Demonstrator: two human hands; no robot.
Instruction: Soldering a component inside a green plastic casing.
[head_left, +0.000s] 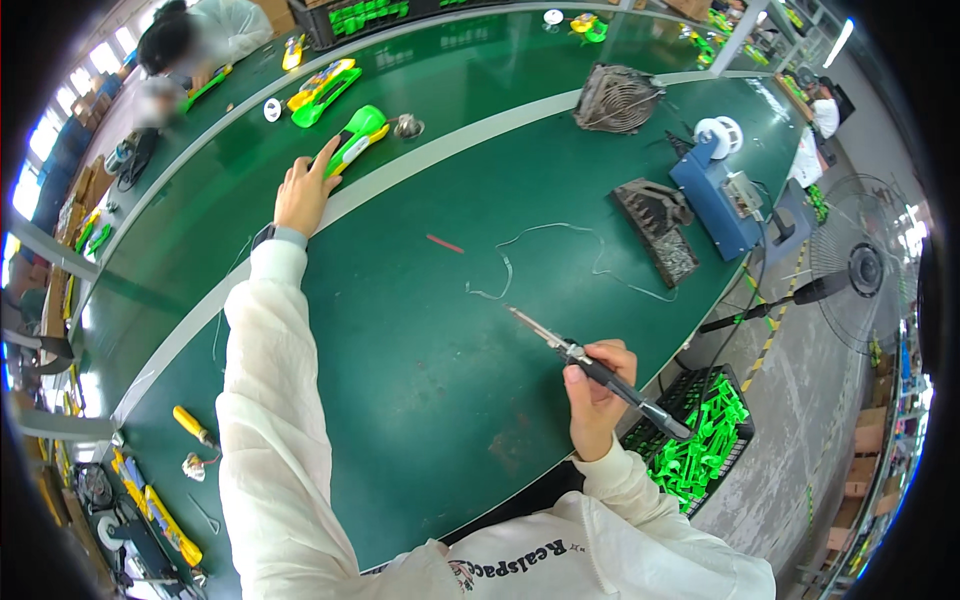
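My left hand (pixel 303 195) reaches out to the far left, its thumb and index finger around the near end of a green and yellow plastic housing (pixel 355 142). The housing lies on the green strip beyond the pale rail. A small silvery round part (pixel 408 126) sits by its far end. My right hand (pixel 600 390) is closed around a soldering iron (pixel 605 376) with a black handle, held above the near right of the table. Its tip points up and left, near a thin clear wire (pixel 510 262). Left of that wire lies a short red tube (pixel 444 243).
A blue machine with a white spool (pixel 718 138), a dark metal stand (pixel 655 230) and a ribbed block (pixel 618 98) stand at the right. Below the table's right edge is a black crate (pixel 740 440) of green parts. A fan (pixel 865 270) stands beyond. Another person (pixel 235 30) sits far left.
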